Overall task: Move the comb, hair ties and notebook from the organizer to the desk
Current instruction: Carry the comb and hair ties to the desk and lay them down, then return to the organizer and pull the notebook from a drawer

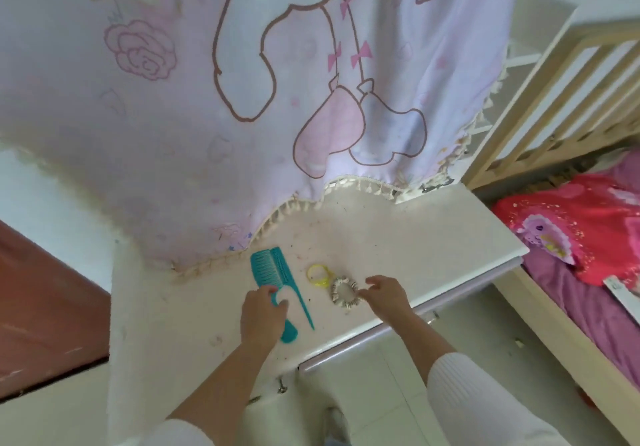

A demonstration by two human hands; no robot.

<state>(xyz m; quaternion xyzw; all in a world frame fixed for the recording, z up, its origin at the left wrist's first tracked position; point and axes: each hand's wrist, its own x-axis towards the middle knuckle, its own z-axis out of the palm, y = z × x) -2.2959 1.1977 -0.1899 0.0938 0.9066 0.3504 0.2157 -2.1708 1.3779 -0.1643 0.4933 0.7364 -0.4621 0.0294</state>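
Two teal combs lie side by side on the white desk [398, 238]: a wide-tooth comb [265, 271] and a thin tail comb [294, 290]. My left hand [261, 314] rests on the wide-tooth comb's handle, fingers curled around it. A yellow spiral hair tie [319, 275] lies to the right of the combs. Beside it sits a cream scrunchie [344, 291], and the fingertips of my right hand [384, 293] touch its right edge. No notebook or organizer is visible.
A pink and lilac cartoon-print cloth [242, 99] with a tasselled hem hangs over the back of the desk. A wooden bed frame [554, 99] with red and pink bedding [571, 231] stands at the right. A reddish-brown panel [45, 307] is at the left.
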